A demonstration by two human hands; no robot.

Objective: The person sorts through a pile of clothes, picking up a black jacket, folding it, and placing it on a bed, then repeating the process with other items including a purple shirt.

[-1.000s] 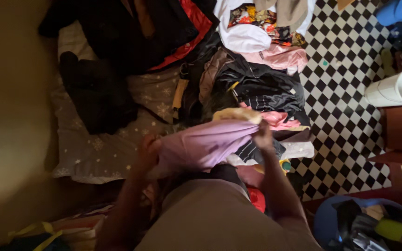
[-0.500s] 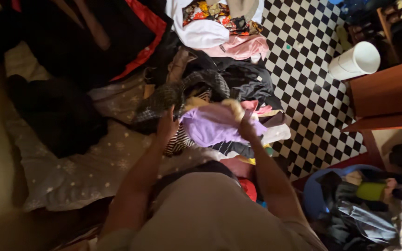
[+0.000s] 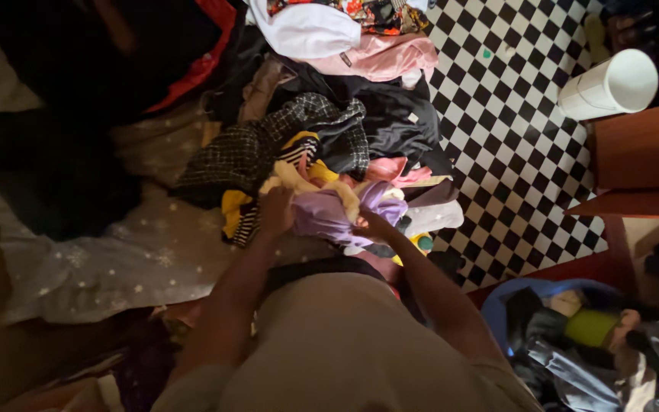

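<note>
I look down at a heap of clothes (image 3: 345, 130) on a bed sheet. My left hand (image 3: 274, 207) grips a bunched lilac garment (image 3: 322, 214) with a cream-yellow trim at its left side. At the garment's right side my right hand (image 3: 371, 225) is closed on the same cloth. The lilac garment rests low against the pile, over a yellow-and-striped piece (image 3: 242, 210). A black-and-white checked garment (image 3: 268, 145) lies just beyond my hands.
A grey sheet with pale star marks (image 3: 116, 259) covers the left. Black and white checkered floor (image 3: 512, 137) runs to the right, with a white bucket (image 3: 612, 84) and a wooden cabinet (image 3: 642, 160). A blue basket of clothes (image 3: 573, 343) sits bottom right.
The lilac garment was stretched wide between my hands; now it is bunched small and lowered onto the pile. My hands have drawn close together. The view has shifted left and down.
</note>
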